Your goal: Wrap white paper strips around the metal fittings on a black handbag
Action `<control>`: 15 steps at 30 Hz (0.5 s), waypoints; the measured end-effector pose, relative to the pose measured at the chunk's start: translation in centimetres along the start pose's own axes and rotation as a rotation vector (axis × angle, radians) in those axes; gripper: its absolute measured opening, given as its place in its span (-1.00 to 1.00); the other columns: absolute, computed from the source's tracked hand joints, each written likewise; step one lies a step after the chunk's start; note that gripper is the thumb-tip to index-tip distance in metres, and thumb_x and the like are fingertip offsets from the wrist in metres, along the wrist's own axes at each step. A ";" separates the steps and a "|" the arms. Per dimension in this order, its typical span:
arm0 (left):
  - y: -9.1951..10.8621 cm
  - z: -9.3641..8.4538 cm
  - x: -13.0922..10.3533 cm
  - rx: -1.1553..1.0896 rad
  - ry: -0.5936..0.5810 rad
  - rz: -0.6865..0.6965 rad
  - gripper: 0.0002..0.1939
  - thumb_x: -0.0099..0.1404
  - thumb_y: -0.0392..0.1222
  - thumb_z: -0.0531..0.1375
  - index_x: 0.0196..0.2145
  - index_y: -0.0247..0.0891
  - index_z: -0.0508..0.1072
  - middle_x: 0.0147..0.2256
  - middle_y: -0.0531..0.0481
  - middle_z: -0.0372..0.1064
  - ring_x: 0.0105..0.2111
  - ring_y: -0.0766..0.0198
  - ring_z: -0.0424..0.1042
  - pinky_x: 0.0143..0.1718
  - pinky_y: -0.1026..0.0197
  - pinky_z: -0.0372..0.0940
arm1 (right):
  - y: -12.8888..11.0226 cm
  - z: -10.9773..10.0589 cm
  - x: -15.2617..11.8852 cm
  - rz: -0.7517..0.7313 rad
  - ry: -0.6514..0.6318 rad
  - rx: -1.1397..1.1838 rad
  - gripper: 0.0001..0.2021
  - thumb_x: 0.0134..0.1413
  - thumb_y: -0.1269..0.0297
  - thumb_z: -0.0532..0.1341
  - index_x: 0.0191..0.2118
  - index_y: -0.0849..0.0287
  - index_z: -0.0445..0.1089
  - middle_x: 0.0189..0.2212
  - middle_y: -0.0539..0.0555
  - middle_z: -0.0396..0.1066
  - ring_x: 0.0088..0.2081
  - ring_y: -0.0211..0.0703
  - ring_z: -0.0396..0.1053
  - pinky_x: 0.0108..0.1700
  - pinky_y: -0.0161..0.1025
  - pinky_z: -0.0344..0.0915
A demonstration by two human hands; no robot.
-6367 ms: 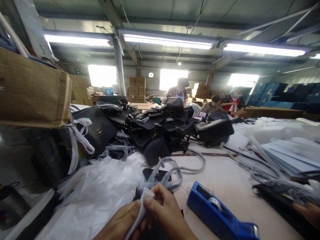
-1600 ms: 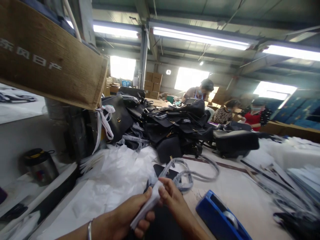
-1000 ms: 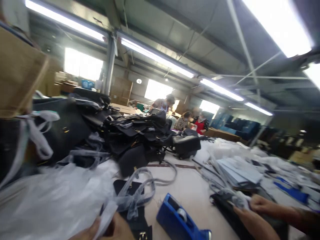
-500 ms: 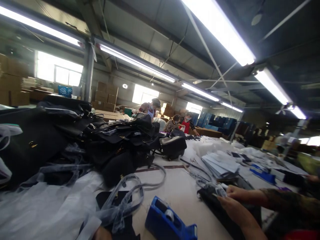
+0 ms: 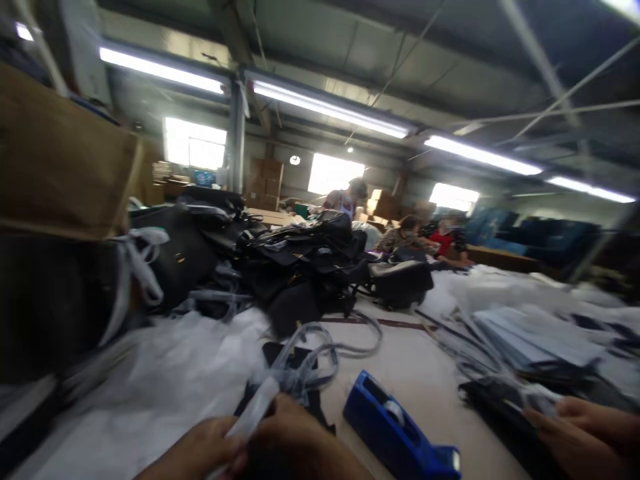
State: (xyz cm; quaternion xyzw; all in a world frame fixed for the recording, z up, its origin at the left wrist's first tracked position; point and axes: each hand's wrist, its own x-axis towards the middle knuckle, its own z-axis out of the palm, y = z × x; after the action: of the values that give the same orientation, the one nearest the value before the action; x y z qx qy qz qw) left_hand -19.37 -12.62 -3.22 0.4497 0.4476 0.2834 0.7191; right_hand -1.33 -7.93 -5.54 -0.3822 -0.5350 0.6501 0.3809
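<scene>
At the bottom of the view, my left hand (image 5: 200, 445) is closed around a pale, translucent plastic-wrapped strap (image 5: 256, 408). Beside it my right hand (image 5: 299, 433) is curled against the same strap, its fingers partly hidden and blurred. Just beyond lie more plastic-wrapped straps (image 5: 305, 373), looped over a black bag piece (image 5: 273, 351). A blue tape dispenser (image 5: 387, 427) with a roll in it stands on the table to the right of my right hand.
Black bags (image 5: 300, 260) are heaped behind, white wrapping sheets (image 5: 165, 373) lie at left, and a brown carton (image 5: 65, 153) stands upper left. At right, a co-worker's hands (image 5: 575, 423) hold wrapped material over a black bag (image 5: 500, 407). Other people (image 5: 445, 237) work farther back.
My view has swung left, so the scene sits farther right and the carton appears. Both my hands now show around the wrapped strap; earlier only part of one hand was visible.
</scene>
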 end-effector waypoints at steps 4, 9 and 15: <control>0.2 0.2 -1.7 -0.156 0.047 0.003 -0.72 0.14 -0.15 0.25 -0.22 -0.34 0.34 -0.39 0.03 0.23 -0.57 0.52 0.04 -0.63 0.45 -0.13 | -0.1 1.0 -1.1 0.195 -0.264 0.358 -0.46 -0.31 0.46 0.37 -0.05 0.21 0.44 -0.22 0.08 0.48 -0.24 -0.22 0.45 -0.23 -0.37 0.30; 0.2 1.0 -1.5 -0.082 0.113 0.008 -0.69 0.16 -0.07 0.24 -0.24 -0.34 0.32 -0.47 0.04 0.25 -0.60 0.48 0.11 -0.67 0.44 -0.07 | -1.2 1.3 -2.0 0.146 -0.143 0.205 -0.50 -0.18 0.16 0.43 -0.04 0.17 0.43 -0.17 0.10 0.45 -0.21 -0.13 0.44 -0.29 -0.32 0.29; -3.4 -0.7 0.7 0.115 0.235 0.068 -0.37 -0.02 0.36 0.28 -0.25 -0.24 0.35 -0.65 0.11 0.30 -0.73 0.39 0.16 -0.74 0.38 0.05 | -0.2 3.3 -1.0 0.042 0.027 0.189 -0.48 -0.47 0.02 0.51 -0.35 0.29 0.49 -0.49 0.01 0.41 -0.49 -0.29 0.30 -0.39 -0.33 0.24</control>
State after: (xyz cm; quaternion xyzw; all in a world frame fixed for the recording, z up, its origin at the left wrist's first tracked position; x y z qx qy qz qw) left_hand -19.68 -13.20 -6.68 0.4688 0.5288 0.3320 0.6248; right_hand -3.82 -10.15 -4.78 -0.3643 -0.4578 0.7004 0.4089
